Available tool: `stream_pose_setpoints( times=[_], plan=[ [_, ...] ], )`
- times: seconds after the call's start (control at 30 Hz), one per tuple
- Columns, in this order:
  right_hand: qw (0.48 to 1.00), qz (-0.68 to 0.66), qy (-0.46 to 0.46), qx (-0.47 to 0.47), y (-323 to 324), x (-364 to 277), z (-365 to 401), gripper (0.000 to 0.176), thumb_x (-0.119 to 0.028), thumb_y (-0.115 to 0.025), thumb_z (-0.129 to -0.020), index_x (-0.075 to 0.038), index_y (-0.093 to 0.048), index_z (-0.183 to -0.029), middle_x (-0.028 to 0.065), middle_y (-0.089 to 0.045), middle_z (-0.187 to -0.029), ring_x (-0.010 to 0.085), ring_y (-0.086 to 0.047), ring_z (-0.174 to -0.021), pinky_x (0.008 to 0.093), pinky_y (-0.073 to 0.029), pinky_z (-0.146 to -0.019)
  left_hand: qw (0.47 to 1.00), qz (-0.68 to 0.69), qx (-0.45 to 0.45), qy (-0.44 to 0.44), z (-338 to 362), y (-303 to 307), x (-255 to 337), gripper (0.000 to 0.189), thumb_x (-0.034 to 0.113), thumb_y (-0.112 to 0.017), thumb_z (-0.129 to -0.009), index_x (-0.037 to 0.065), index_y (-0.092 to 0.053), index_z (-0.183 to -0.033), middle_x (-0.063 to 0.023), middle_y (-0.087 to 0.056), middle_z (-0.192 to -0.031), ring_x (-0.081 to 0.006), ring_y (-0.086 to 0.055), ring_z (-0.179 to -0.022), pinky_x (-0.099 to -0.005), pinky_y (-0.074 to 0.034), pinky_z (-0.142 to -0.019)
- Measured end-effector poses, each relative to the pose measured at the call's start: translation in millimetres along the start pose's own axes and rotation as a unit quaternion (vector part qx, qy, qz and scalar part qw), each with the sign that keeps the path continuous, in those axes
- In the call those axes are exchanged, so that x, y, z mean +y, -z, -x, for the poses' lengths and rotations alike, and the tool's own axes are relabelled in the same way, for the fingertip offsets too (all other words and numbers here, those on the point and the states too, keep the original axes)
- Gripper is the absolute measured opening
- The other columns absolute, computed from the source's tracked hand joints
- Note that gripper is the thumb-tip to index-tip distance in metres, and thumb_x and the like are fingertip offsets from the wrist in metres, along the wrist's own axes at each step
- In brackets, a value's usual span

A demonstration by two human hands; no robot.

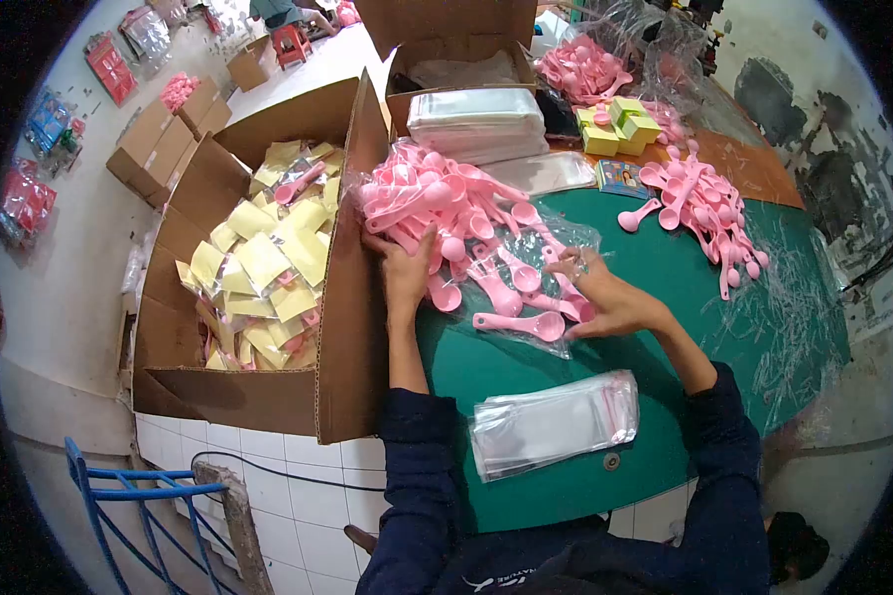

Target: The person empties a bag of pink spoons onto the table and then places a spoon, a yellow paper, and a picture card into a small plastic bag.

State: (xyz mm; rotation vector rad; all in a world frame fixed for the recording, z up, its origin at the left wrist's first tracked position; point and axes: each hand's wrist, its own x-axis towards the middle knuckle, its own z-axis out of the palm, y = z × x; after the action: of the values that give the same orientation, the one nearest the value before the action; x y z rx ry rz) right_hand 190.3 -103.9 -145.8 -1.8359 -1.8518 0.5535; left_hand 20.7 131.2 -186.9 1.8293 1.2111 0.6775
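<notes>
A clear plastic bag [580, 238] full of pink measuring spoons [437, 193] lies on the green table, with some spoons spilling toward its front. At its left side my left hand [407, 273] is closed on the bag, thumb up against the spoons. My right hand [610, 296] grips the bag's right edge with curled fingers, beside a few loose-lying spoons [526, 322]. Closer to my body rests a stack of clear flat plastic sleeves [556, 421].
Left of the table stands an open cardboard box [352, 327] holding packets with yellow cards [263, 263]. Another spoon pile [700, 203] lies at the right. Behind are stacked clear sleeves [476, 119], yellow card blocks [620, 129] and an open carton [446, 35]. A blue metal frame [149, 491] stands lower left.
</notes>
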Motion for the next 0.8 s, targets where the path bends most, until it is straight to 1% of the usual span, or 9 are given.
stream_pose_setpoints(
  times=[0.1, 0.13, 0.23, 0.33, 0.43, 0.57, 0.63, 0.73, 0.8],
  plan=[
    [0.994, 0.107, -0.029, 0.001, -14, -13, -1, 0.084, -0.041, -0.075, -0.061, 0.000, -0.036, -0.123, 0.0275, -0.033, -0.121, 0.0414, -0.029, -0.116, 0.0455, -0.029, -0.097, 1.000, 0.006, 0.006, 0.006, 2, 0, 1, 0.114, 0.058, -0.059, -0.071, -0.016, 0.007, -0.127, -0.0379, -0.048, -0.107, -0.0449, -0.049, -0.103, -0.0391, -0.040, -0.088],
    [0.993, 0.098, -0.067, -0.001, -20, -18, -2, 0.093, -0.048, -0.073, -0.059, -0.005, -0.030, -0.129, 0.0293, -0.035, -0.120, 0.0464, -0.028, -0.116, 0.0525, -0.027, -0.095, 1.000, 0.010, 0.007, 0.008, 2, 0, 2, 0.114, 0.058, -0.059, -0.071, -0.016, 0.006, -0.127, -0.0378, -0.048, -0.107, -0.0448, -0.049, -0.103, -0.0389, -0.040, -0.088],
    [0.978, 0.138, -0.140, 0.065, -38, -26, -8, 0.088, -0.044, -0.073, -0.060, -0.004, -0.033, -0.127, 0.0265, -0.036, -0.122, 0.0458, -0.032, -0.113, 0.0531, -0.030, -0.092, 1.000, 0.007, 0.005, 0.012, 2, 0, 3, 0.114, 0.058, -0.060, -0.071, -0.017, 0.005, -0.127, -0.0377, -0.048, -0.107, -0.0446, -0.049, -0.103, -0.0385, -0.040, -0.088],
    [0.978, 0.140, -0.131, 0.086, -47, -22, -12, 0.076, -0.029, -0.070, -0.065, -0.001, -0.035, -0.125, 0.0219, -0.038, -0.122, 0.0435, -0.034, -0.111, 0.0543, -0.032, -0.087, 1.000, -0.002, 0.004, 0.007, 3, 1, 3, 0.114, 0.059, -0.060, -0.071, -0.018, 0.005, -0.126, -0.0377, -0.048, -0.107, -0.0444, -0.050, -0.103, -0.0385, -0.040, -0.088],
    [0.983, 0.089, -0.140, 0.080, -44, -20, -15, 0.057, -0.014, -0.063, -0.068, 0.000, -0.040, -0.118, 0.0214, -0.044, -0.116, 0.0409, -0.041, -0.105, 0.0504, -0.036, -0.084, 1.000, 0.002, 0.008, -0.001, 1, 0, 0, 0.114, 0.059, -0.060, -0.070, -0.017, 0.003, -0.126, -0.0376, -0.049, -0.107, -0.0444, -0.049, -0.103, -0.0386, -0.040, -0.088],
    [0.994, 0.063, -0.085, 0.031, -38, -5, -15, 0.036, -0.005, -0.052, -0.070, 0.002, -0.044, -0.105, 0.0254, -0.050, -0.105, 0.0388, -0.048, -0.096, 0.0459, -0.039, -0.081, 1.000, -0.002, -0.003, 0.025, 0, 0, 1, 0.113, 0.059, -0.059, -0.070, -0.016, 0.001, -0.127, -0.0376, -0.049, -0.107, -0.0444, -0.049, -0.104, -0.0390, -0.039, -0.089],
    [0.996, 0.060, -0.060, 0.035, -31, -6, -16, 0.026, -0.004, -0.048, -0.074, 0.002, -0.046, -0.099, 0.0270, -0.053, -0.100, 0.0384, -0.051, -0.094, 0.0441, -0.039, -0.080, 1.000, 0.007, 0.019, -0.012, -4, -3, -7, 0.113, 0.059, -0.059, -0.071, -0.013, 0.006, -0.129, -0.0395, -0.048, -0.104, -0.0467, -0.049, -0.102, -0.0427, -0.040, -0.087],
    [0.956, -0.111, -0.269, 0.045, -1, -33, -29, 0.023, -0.011, -0.047, -0.082, 0.004, -0.046, -0.099, 0.0286, -0.052, -0.100, 0.0354, -0.050, -0.100, 0.0448, -0.039, -0.080, 0.999, 0.005, 0.046, -0.028, -6, -8, -13, 0.113, 0.059, -0.058, -0.071, -0.011, 0.007, -0.130, -0.0404, -0.048, -0.102, -0.0483, -0.048, -0.100, -0.0446, -0.040, -0.086],
    [0.950, -0.131, -0.280, 0.039, -2, -34, -46, 0.032, -0.020, -0.050, -0.083, 0.004, -0.045, -0.104, 0.0294, -0.048, -0.106, 0.0363, -0.048, -0.104, 0.0451, -0.039, -0.082, 0.999, 0.005, 0.042, -0.025, -5, -10, -11, 0.112, 0.059, -0.058, -0.071, -0.011, 0.007, -0.130, -0.0404, -0.048, -0.102, -0.0487, -0.048, -0.100, -0.0448, -0.040, -0.086]
  ],
)
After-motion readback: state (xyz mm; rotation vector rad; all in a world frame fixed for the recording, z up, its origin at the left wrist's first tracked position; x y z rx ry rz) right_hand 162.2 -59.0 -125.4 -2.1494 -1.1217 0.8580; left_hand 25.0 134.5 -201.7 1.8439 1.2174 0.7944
